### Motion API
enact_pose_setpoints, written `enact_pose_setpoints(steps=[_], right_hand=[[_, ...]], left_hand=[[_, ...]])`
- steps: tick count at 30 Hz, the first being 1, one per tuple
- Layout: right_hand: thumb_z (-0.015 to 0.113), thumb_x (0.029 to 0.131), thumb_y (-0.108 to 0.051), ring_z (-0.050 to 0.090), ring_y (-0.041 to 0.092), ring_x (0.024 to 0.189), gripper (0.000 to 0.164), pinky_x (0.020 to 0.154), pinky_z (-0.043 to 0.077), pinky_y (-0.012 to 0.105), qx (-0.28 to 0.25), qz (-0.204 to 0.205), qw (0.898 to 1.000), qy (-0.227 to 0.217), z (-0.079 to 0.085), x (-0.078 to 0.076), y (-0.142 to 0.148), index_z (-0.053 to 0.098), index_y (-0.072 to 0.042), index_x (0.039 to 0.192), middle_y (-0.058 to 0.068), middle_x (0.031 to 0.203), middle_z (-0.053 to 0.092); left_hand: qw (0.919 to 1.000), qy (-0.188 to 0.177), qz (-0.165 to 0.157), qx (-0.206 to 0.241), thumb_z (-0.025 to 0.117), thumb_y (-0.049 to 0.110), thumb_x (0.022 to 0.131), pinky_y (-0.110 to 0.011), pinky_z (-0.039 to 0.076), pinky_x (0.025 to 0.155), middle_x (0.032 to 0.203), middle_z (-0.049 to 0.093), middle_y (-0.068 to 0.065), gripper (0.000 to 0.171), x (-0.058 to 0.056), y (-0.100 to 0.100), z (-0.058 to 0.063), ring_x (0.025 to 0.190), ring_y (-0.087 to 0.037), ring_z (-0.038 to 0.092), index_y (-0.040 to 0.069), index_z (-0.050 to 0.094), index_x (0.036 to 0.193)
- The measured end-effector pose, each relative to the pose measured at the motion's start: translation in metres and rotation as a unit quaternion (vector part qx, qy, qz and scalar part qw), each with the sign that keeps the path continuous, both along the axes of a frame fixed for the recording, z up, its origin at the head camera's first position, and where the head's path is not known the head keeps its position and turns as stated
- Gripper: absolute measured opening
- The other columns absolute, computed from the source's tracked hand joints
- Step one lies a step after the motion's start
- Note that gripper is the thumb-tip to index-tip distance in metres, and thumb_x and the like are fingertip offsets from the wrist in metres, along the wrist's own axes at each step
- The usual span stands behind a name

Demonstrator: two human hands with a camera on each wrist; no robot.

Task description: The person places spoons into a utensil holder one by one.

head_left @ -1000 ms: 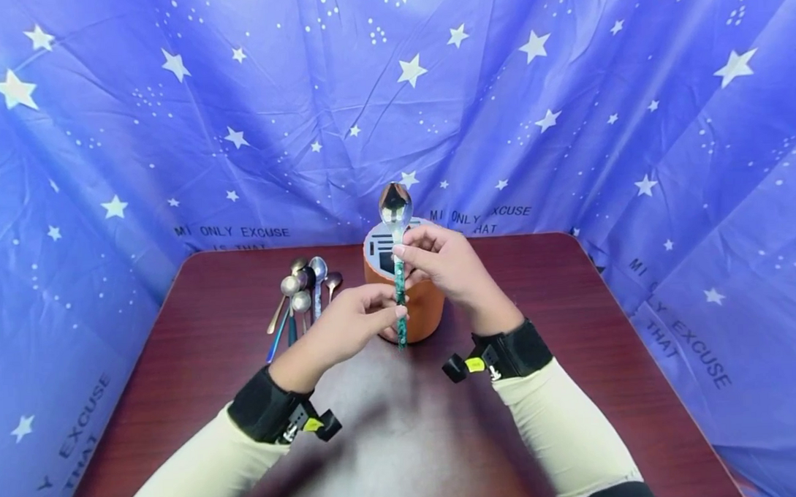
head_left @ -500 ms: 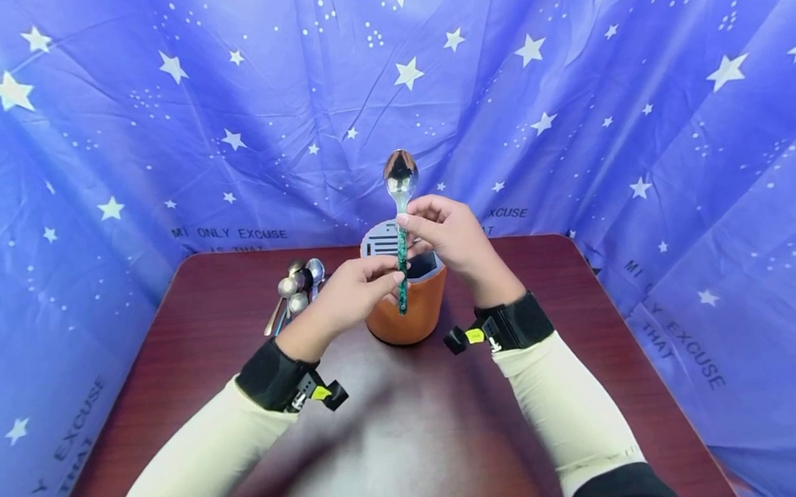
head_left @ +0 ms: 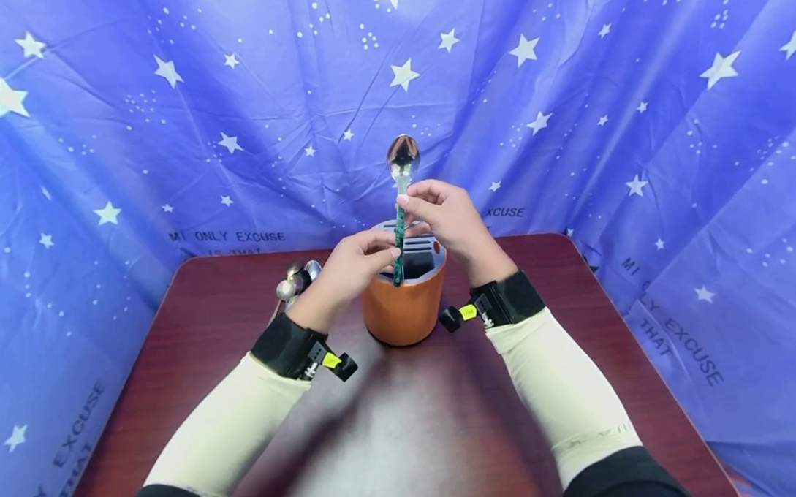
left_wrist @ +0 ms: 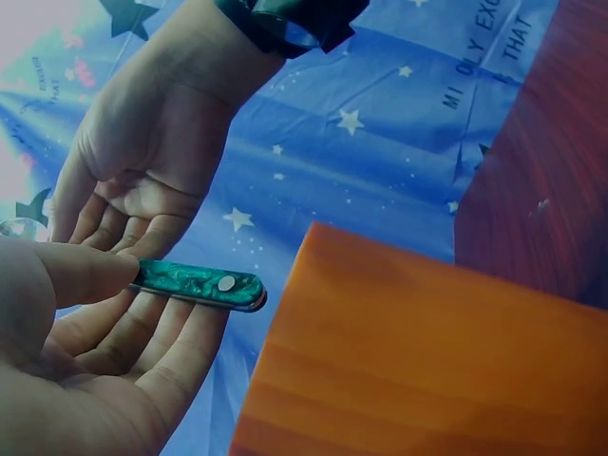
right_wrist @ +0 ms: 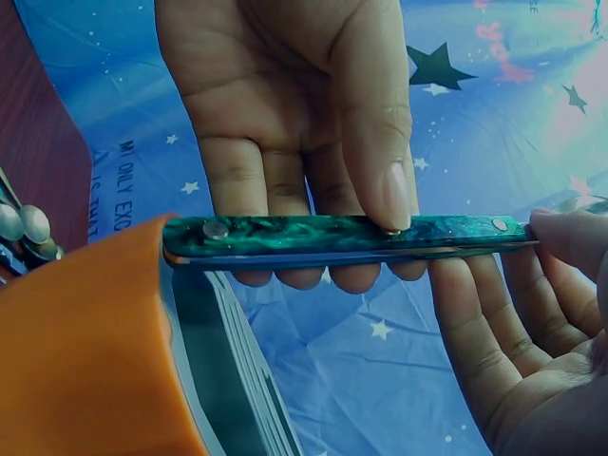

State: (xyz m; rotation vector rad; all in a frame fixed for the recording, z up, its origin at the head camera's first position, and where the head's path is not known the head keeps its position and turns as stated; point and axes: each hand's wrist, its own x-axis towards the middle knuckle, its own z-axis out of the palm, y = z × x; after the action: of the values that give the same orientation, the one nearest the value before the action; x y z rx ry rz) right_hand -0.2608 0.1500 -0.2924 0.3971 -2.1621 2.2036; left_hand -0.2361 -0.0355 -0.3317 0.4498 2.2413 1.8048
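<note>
A spoon (head_left: 403, 157) with a shiny metal bowl and a green marbled, riveted handle (right_wrist: 323, 233) stands upright, bowl up, in both hands. My left hand (head_left: 354, 265) pinches the lower handle between thumb and fingers. Higher up, at the neck below the bowl, my right hand (head_left: 451, 221) pinches the spoon. Behind and below it is an orange holder (head_left: 400, 314) with a grey slotted inside; the handle's lower end overlaps its rim in the head view. The left wrist view shows the green handle (left_wrist: 195, 283) beside the orange wall, with most of the spoon hidden by fingers.
Several spoons (head_left: 286, 289) lie in a bunch on the dark red table (head_left: 521, 390), left of the holder and partly hidden by the left hand. A blue star-patterned curtain (head_left: 268, 99) surrounds the table at the back and sides.
Both hands have raised the spoon and moved it away from me, from in front of the orange holder to around the height of its rim. The grip on the spoon stays the same.
</note>
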Motion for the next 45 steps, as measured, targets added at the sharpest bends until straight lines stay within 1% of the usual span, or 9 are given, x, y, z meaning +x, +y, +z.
enact_pose_setpoints(steps=[7,10,16,22,28,33,39,41,45], right_hand=[[0.075,0.093,-0.016,0.066,0.022,0.070,0.013,0.071,0.060,0.036,0.008,-0.013,1.000,-0.007,-0.002,-0.012,0.000,0.070,-0.006,0.099,0.003,0.079,0.068],[0.075,0.093,-0.016,0.066,0.021,0.070,0.013,0.072,0.060,0.036,0.010,-0.013,1.000,-0.009,-0.004,-0.014,0.000,0.069,-0.005,0.099,0.003,0.079,0.067],[0.072,0.095,-0.016,0.068,0.023,0.077,0.014,0.074,0.061,0.037,0.034,-0.005,0.999,-0.013,-0.012,-0.016,-0.002,0.067,-0.005,0.102,0.002,0.085,0.067],[0.072,0.095,-0.019,0.069,0.021,0.081,0.022,0.076,0.061,0.037,0.058,-0.002,0.998,-0.025,-0.022,-0.015,-0.003,0.066,-0.002,0.107,0.006,0.092,0.068],[0.072,0.094,-0.016,0.069,0.017,0.082,0.021,0.079,0.060,0.040,0.064,0.008,0.997,-0.040,-0.033,-0.013,-0.004,0.066,0.000,0.106,0.006,0.094,0.067],[0.071,0.095,-0.016,0.071,0.018,0.081,0.024,0.080,0.060,0.045,0.108,0.026,0.992,-0.052,-0.042,-0.013,-0.003,0.066,0.003,0.108,0.010,0.095,0.067],[0.073,0.094,-0.019,0.072,0.020,0.083,0.024,0.080,0.060,0.042,0.143,0.037,0.987,-0.058,-0.050,-0.013,-0.002,0.068,0.000,0.107,0.011,0.099,0.070],[0.074,0.093,-0.017,0.072,0.019,0.084,0.022,0.080,0.060,0.040,0.147,0.039,0.987,-0.055,-0.051,-0.013,-0.002,0.068,0.000,0.105,0.011,0.098,0.070],[0.075,0.092,-0.013,0.072,0.022,0.087,0.020,0.080,0.060,0.036,0.166,0.026,0.985,-0.047,-0.052,-0.011,-0.003,0.068,0.001,0.106,0.013,0.098,0.071]], left_hand=[[0.9994,0.004,0.020,0.027,0.065,0.016,0.099,-0.041,0.055,0.093,0.120,0.069,-0.013,0.030,-0.013,0.004,-0.005,0.097,-0.026,0.070,0.000,0.067,0.124],[0.9993,0.003,0.028,0.023,0.065,0.017,0.098,-0.042,0.054,0.094,0.119,0.069,-0.010,0.028,-0.017,0.004,-0.009,0.095,-0.025,0.070,0.003,0.068,0.122],[0.9991,-0.014,0.038,0.015,0.065,0.013,0.096,-0.040,0.053,0.094,0.113,0.069,-0.009,0.026,-0.020,0.003,-0.013,0.099,-0.024,0.068,0.003,0.067,0.120],[0.9986,-0.020,0.042,0.026,0.063,0.012,0.097,-0.041,0.053,0.096,0.111,0.065,-0.012,0.024,-0.022,0.002,-0.015,0.099,-0.029,0.068,0.003,0.062,0.119],[0.9983,0.002,0.053,0.024,0.064,0.009,0.096,-0.037,0.055,0.093,0.111,0.066,-0.013,0.021,-0.023,0.001,-0.018,0.096,-0.027,0.070,0.001,0.062,0.116],[0.9978,0.018,0.064,0.004,0.065,0.011,0.096,-0.038,0.054,0.093,0.115,0.068,-0.012,0.019,-0.023,-0.001,-0.018,0.102,-0.027,0.069,0.003,0.065,0.114],[0.9963,0.033,0.076,-0.021,0.066,0.014,0.096,-0.037,0.054,0.090,0.113,0.070,-0.009,0.017,-0.024,-0.001,-0.020,0.101,-0.025,0.069,0.006,0.068,0.111],[0.9958,0.034,0.085,-0.010,0.066,0.012,0.095,-0.036,0.055,0.088,0.111,0.070,-0.010,0.016,-0.024,-0.001,-0.021,0.099,-0.024,0.070,0.005,0.067,0.110],[0.9938,0.016,0.097,0.051,0.064,0.004,0.094,-0.037,0.058,0.086,0.105,0.068,-0.013,0.012,-0.024,0.000,-0.024,0.092,-0.028,0.071,-0.001,0.065,0.105]])
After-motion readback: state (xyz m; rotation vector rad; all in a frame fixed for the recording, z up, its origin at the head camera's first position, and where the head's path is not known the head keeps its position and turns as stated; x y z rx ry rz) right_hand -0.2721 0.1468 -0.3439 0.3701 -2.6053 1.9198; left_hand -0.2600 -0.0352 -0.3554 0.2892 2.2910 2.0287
